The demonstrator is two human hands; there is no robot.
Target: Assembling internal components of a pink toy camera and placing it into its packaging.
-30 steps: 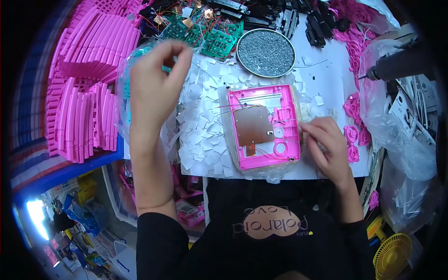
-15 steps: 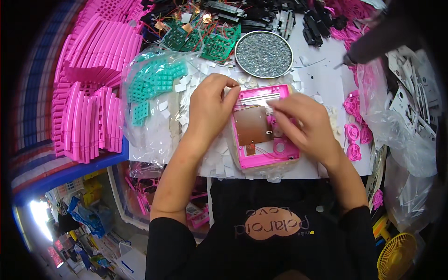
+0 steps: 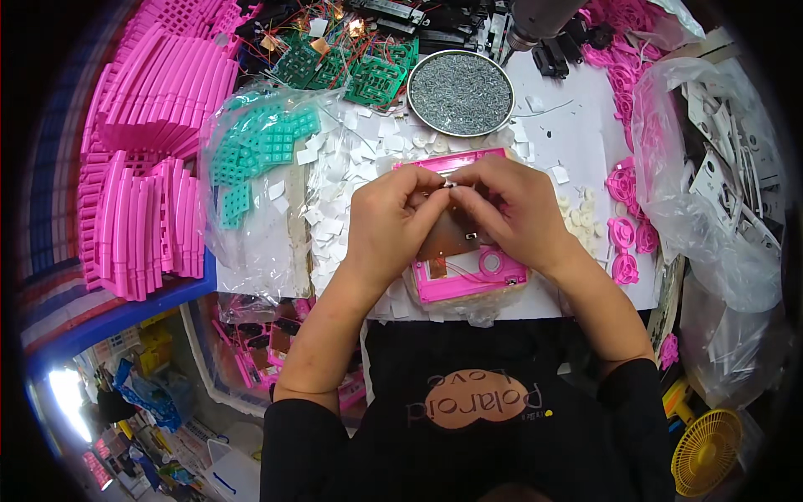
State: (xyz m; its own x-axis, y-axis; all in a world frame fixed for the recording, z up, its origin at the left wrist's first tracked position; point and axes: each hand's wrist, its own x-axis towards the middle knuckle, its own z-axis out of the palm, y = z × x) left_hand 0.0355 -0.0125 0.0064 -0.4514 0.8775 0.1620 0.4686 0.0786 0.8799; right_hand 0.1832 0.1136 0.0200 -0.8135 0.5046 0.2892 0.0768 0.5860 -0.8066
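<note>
In front of me lies a pink plastic housing (image 3: 435,290), a brown circuit board (image 3: 447,243) seated inside it and thin wires along its lower part. Above the board, my left hand (image 3: 389,219) and my right hand (image 3: 523,213) meet with their fingertips pinched together. Between them is a tiny pale piece, too small to name, and I cannot tell which fingers bear it. Both hands cover the sides and much of the upper part of the housing. Under the housing is a wrapped pad, its clear plastic showing at the near edge.
A round metal dish of small screws (image 3: 462,92) stands beyond the housing. Green circuit boards (image 3: 381,75) and teal keypads (image 3: 272,138) lie left of it, pink panels (image 3: 159,84) farther left. A dark electric screwdriver (image 3: 535,21) hangs above. White squares (image 3: 335,201) litter the table; pink rings (image 3: 621,234) lie right.
My hands have come together over the housing, the left moving right and the right moving inward. The hanging screwdriver has swung left. The whole view has shifted slightly.
</note>
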